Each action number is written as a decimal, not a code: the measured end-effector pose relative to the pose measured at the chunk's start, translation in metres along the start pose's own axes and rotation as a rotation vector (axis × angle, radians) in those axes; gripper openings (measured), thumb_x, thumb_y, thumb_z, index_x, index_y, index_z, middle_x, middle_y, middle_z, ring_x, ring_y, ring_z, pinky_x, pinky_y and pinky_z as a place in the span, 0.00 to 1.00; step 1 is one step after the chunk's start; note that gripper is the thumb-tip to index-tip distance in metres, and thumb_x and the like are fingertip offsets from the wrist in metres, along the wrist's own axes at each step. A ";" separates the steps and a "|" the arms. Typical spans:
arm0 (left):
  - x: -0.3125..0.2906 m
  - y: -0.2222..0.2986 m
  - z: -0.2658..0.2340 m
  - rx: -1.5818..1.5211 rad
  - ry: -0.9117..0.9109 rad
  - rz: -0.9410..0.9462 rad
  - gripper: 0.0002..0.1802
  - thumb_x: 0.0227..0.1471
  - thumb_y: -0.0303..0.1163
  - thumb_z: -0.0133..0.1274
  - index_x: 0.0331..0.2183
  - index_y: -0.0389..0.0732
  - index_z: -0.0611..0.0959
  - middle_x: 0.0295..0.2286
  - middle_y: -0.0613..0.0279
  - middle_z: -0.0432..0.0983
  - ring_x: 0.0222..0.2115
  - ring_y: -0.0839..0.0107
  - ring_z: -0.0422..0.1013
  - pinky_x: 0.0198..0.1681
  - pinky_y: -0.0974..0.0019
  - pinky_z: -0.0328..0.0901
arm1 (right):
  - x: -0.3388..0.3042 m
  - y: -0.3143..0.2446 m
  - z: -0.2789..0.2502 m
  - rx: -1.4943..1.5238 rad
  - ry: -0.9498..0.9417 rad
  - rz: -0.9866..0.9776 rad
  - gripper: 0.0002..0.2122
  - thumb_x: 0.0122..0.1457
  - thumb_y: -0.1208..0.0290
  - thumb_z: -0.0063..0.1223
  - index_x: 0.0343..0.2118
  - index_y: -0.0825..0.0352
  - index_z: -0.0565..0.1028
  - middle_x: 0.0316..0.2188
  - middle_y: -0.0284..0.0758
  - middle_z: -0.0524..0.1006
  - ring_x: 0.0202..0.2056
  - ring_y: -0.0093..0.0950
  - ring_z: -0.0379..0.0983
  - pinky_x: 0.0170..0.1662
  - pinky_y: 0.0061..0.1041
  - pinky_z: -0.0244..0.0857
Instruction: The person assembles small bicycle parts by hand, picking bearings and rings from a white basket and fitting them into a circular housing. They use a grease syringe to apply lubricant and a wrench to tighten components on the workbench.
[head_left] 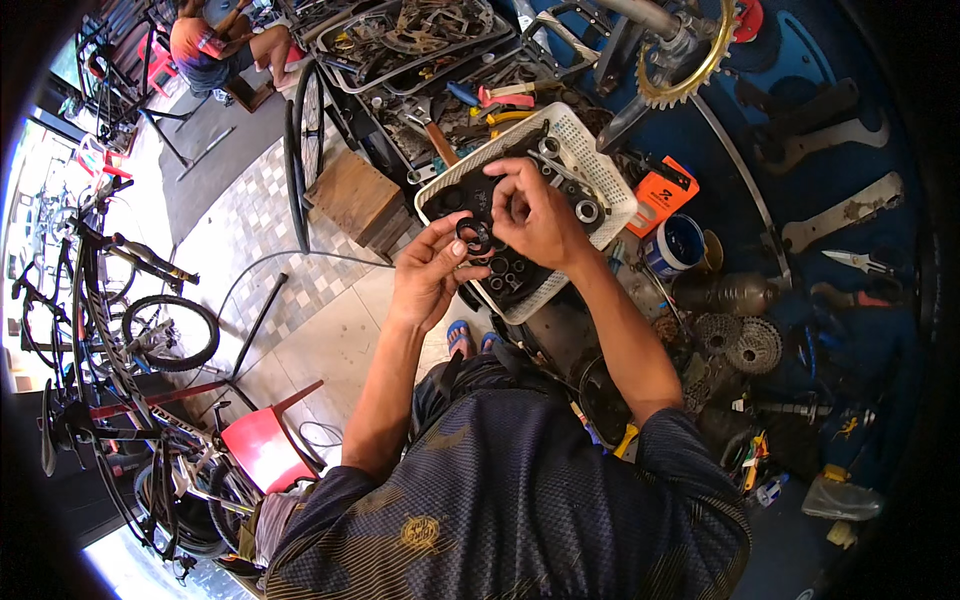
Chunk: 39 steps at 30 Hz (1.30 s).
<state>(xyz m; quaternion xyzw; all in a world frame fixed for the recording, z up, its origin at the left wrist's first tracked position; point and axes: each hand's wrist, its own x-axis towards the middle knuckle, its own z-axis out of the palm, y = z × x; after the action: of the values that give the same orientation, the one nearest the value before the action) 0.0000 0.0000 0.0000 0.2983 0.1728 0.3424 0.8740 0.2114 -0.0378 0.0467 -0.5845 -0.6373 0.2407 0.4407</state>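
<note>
A black ring [473,236], like a bicycle bearing or lockring, is pinched upright between the thumb and fingers of my left hand [430,270]. My right hand [540,220] hovers just to the right of it, fingers bent inward; whether something small sits in them is hidden. Both hands are over a cream plastic basket [537,297] with perforated walls. Inside lie several dark rings and small round parts, a silver ring [587,211] among them. Across the basket's left rim lies an adjustable wrench [437,138] with a brownish handle.
Beyond the basket stands a rack [400,60] of metal parts. A golden chainring [690,75] hangs at upper right, above an orange box [660,200] and a blue tub [675,245]. Left are a wooden box [355,200], a red chair [265,450] and bicycles [170,330]. Another person [215,45] sits far back.
</note>
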 end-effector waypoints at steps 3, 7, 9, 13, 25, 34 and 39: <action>0.010 -0.007 0.008 0.039 -0.017 0.030 0.24 0.62 0.23 0.57 0.58 0.34 0.74 0.49 0.53 0.76 0.46 0.63 0.78 0.44 0.58 0.81 | -0.004 -0.012 -0.008 -0.094 -0.063 -0.064 0.25 0.54 0.79 0.61 0.55 0.63 0.67 0.29 0.34 0.78 0.27 0.34 0.79 0.30 0.33 0.73; 0.012 -0.005 0.013 0.103 -0.026 0.054 0.24 0.60 0.21 0.58 0.57 0.33 0.74 0.49 0.52 0.77 0.45 0.64 0.79 0.45 0.59 0.81 | -0.001 -0.020 -0.008 -0.225 -0.074 -0.150 0.24 0.55 0.78 0.60 0.55 0.62 0.69 0.30 0.34 0.78 0.30 0.36 0.81 0.33 0.36 0.75; 0.007 -0.004 0.015 0.145 -0.006 0.058 0.24 0.59 0.20 0.59 0.57 0.32 0.75 0.50 0.51 0.77 0.45 0.64 0.79 0.45 0.59 0.81 | -0.002 -0.023 -0.008 -0.265 -0.099 -0.159 0.23 0.55 0.78 0.60 0.55 0.61 0.70 0.32 0.34 0.79 0.31 0.36 0.81 0.33 0.36 0.75; 0.002 -0.003 0.018 0.229 0.023 0.077 0.25 0.58 0.20 0.60 0.56 0.31 0.75 0.49 0.51 0.78 0.45 0.65 0.79 0.45 0.60 0.81 | -0.005 -0.027 -0.008 -0.299 -0.113 -0.230 0.24 0.57 0.75 0.61 0.57 0.61 0.69 0.38 0.37 0.81 0.34 0.36 0.82 0.35 0.36 0.77; -0.006 0.001 0.019 0.289 0.046 0.099 0.25 0.57 0.18 0.61 0.56 0.29 0.75 0.49 0.51 0.77 0.44 0.65 0.79 0.45 0.60 0.81 | -0.010 -0.025 0.002 -0.373 -0.088 -0.312 0.29 0.60 0.71 0.60 0.65 0.60 0.66 0.40 0.40 0.82 0.36 0.39 0.82 0.36 0.38 0.78; -0.008 0.000 0.018 0.286 0.029 0.123 0.25 0.58 0.17 0.60 0.56 0.29 0.74 0.49 0.51 0.78 0.44 0.65 0.79 0.45 0.60 0.80 | -0.013 -0.032 0.002 -0.354 -0.064 -0.304 0.28 0.61 0.73 0.59 0.65 0.61 0.66 0.36 0.41 0.82 0.35 0.41 0.82 0.36 0.39 0.77; -0.008 0.001 0.018 0.282 0.031 0.120 0.25 0.58 0.17 0.59 0.56 0.29 0.74 0.48 0.51 0.78 0.43 0.65 0.79 0.45 0.60 0.80 | -0.015 -0.038 -0.001 -0.345 -0.088 -0.241 0.28 0.61 0.73 0.59 0.65 0.62 0.65 0.33 0.42 0.82 0.33 0.40 0.81 0.35 0.39 0.76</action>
<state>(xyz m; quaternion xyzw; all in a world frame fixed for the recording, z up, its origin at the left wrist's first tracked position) 0.0031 -0.0125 0.0147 0.4228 0.2145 0.3711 0.7985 0.1911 -0.0595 0.0741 -0.5598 -0.7530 0.0989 0.3313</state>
